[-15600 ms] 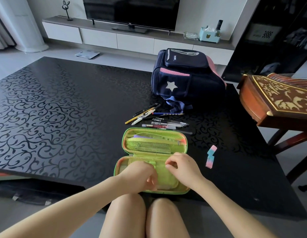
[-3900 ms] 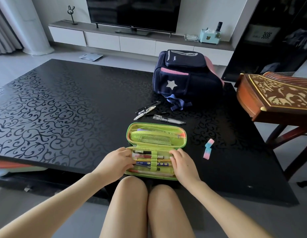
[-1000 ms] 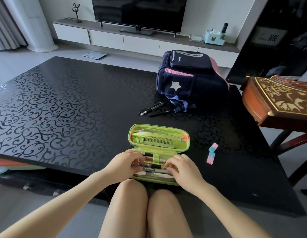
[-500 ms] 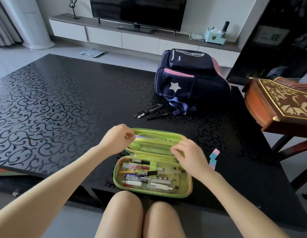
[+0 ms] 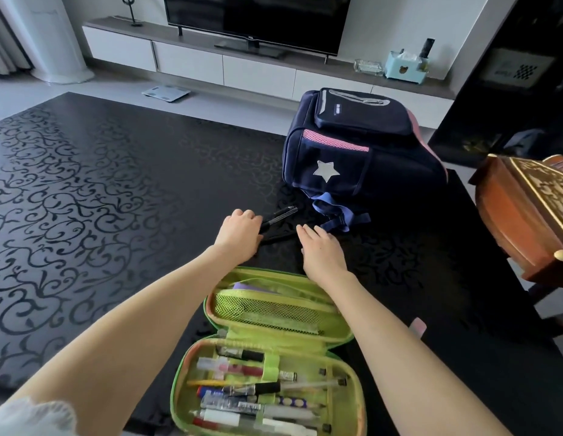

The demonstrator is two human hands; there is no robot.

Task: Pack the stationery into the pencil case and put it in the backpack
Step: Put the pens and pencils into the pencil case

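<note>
Bare table (image 5: 100, 199) left of the hands, backpack (image 5: 362, 158) blocking beyond, wooden instrument (image 5: 525, 215) crowding the right

Your single head-worn camera looks forward and steeply down, close over the open lime-green fabric pencil case (image 5: 270, 350) on the glossy black scroll-patterned table (image 5: 85, 190), facing the navy star-patch backpack (image 5: 362, 152) beyond
</note>
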